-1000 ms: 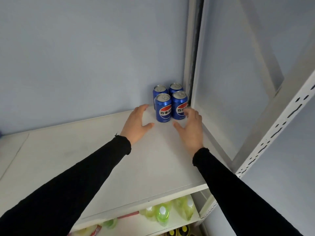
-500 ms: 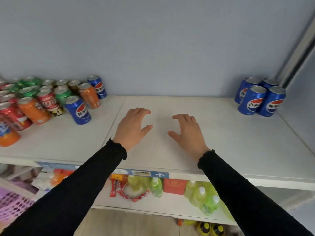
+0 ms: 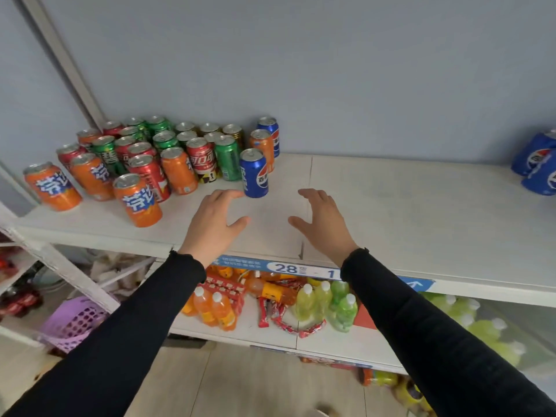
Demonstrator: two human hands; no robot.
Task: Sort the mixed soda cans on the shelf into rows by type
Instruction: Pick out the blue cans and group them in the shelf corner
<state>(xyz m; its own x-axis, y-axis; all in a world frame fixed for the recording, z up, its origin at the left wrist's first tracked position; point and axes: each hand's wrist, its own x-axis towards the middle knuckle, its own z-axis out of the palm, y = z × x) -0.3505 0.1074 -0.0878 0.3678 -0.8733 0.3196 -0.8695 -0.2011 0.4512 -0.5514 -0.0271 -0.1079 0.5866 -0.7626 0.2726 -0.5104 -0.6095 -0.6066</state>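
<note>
Barely begun: few blue cans (image 3: 538, 164) grouped far right on shelf (image 3: 391, 212); mixed cans (image 3: 144, 158) crowded left. Left hand (image 3: 215, 224), right hand (image 3: 323, 221) spread, empty, near front blue can (image 3: 254, 173).

Soft, even daylight, faint shadows; wide-angle bending at the edges, slight motion blur throughout.

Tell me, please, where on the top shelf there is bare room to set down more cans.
The widest bare patch is the white shelf between the front blue can and the sorted blue cans at the right edge. A narrower strip runs along the front edge, before the orange cans. The left end is crowded with mixed cans.
</note>
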